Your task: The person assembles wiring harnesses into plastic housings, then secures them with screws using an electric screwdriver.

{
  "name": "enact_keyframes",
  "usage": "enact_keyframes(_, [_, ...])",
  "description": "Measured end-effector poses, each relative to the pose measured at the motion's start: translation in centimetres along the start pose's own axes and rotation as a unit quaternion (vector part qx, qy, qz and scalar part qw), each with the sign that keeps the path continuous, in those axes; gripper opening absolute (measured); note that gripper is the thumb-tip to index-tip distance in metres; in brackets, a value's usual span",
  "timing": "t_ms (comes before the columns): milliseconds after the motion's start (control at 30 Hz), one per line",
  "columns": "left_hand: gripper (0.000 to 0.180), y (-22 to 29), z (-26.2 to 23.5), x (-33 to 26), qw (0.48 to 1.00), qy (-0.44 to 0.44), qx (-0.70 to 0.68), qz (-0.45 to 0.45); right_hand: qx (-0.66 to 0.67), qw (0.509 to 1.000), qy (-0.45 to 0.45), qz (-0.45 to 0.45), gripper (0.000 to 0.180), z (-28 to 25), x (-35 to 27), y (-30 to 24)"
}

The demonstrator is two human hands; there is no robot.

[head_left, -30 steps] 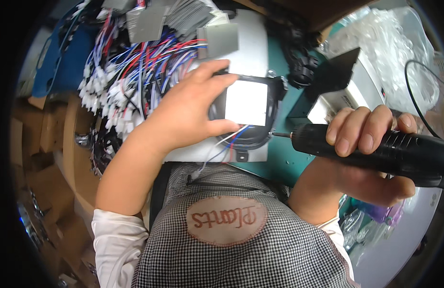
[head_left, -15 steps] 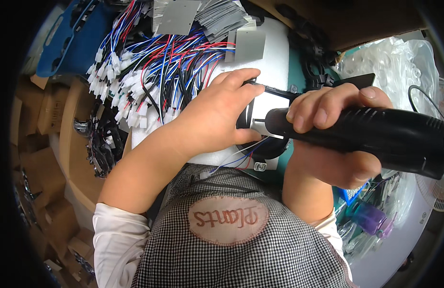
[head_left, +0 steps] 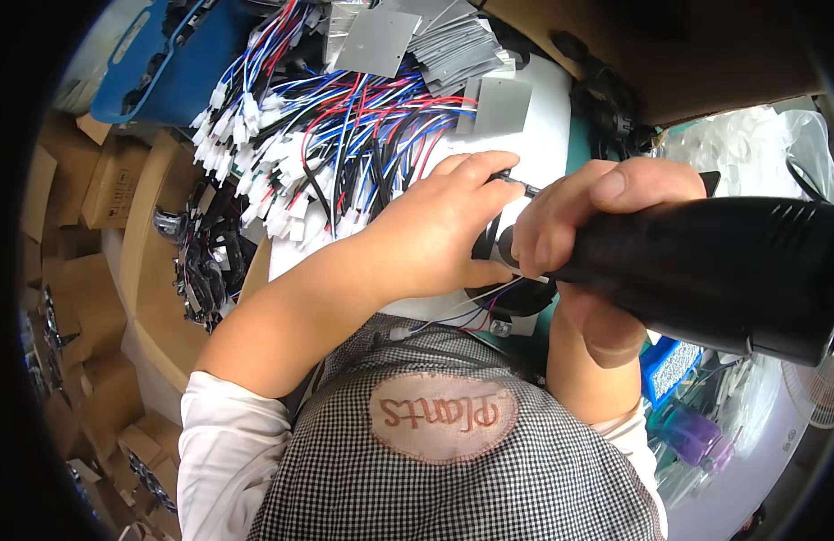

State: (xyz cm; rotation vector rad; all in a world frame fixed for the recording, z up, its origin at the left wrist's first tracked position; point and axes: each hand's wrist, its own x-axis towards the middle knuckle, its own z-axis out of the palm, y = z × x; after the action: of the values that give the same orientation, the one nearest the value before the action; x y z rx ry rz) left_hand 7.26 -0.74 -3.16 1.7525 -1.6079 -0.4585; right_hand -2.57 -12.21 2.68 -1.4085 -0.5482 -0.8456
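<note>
My right hand (head_left: 606, 225) is wrapped round a black electric screwdriver (head_left: 724, 270), its nose pointing left toward the part under my left hand. Thumb and fingers of my left hand (head_left: 444, 225) curve around a black housing (head_left: 485, 242) and hold it steady on the white foam. Between the two hands the tool's bit and the spot it meets are hidden by my right fingers. Thin wires (head_left: 478, 311) trail from the housing toward my apron, ending in a small white connector (head_left: 400, 333).
Bundled wires with white connectors (head_left: 282, 171) lie on the foam, with grey metal plates (head_left: 503, 106) beyond. A blue basket (head_left: 151, 77) stands far left, above cardboard boxes (head_left: 83, 307). On the right are clear plastic bags (head_left: 751, 149), a blue tray of screws (head_left: 671, 370) and a purple bottle (head_left: 701, 435).
The screwdriver's nose has come closer to the housing, and its bit, visible before, is now covered by my right fingers. My left hand keeps its hold. The whole view has shifted slightly.
</note>
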Motion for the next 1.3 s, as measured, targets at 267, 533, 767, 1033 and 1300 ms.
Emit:
enact_keyframes(267, [0.069, 0.2, -0.3, -0.4, 1.000, 0.011, 0.007, 0.007, -0.081, 0.980, 0.162, 0.083, 0.065, 0.6, -2.2, -1.1])
enact_keyframes(533, [0.069, 0.9, -0.1, -1.4, 0.996, 0.069, 0.007, 0.054, 0.027, 0.974, 0.224, 0.028, 0.063, 0.1, -3.3, -2.7])
enact_keyframes(767, [0.067, -0.3, -8.4, -9.7, 0.949, 0.294, 0.116, -0.009, 0.075, 0.968, 0.228, -0.074, 0.059, -1.7, -2.7, -9.3])
enact_keyframes(1033, [0.036, -13.4, -8.8, -30.1, 0.537, 0.704, -0.319, -0.339, 0.038, 0.962, 0.267, -0.040, 0.064, -3.1, -5.3, -8.8])
enact_keyframes(1300, [0.028, -21.7, -7.3, -39.3, 0.445, 0.740, -0.357, -0.356, 0.021, 0.952, 0.303, -0.032, 0.061, -2.8, -6.6, -8.8])
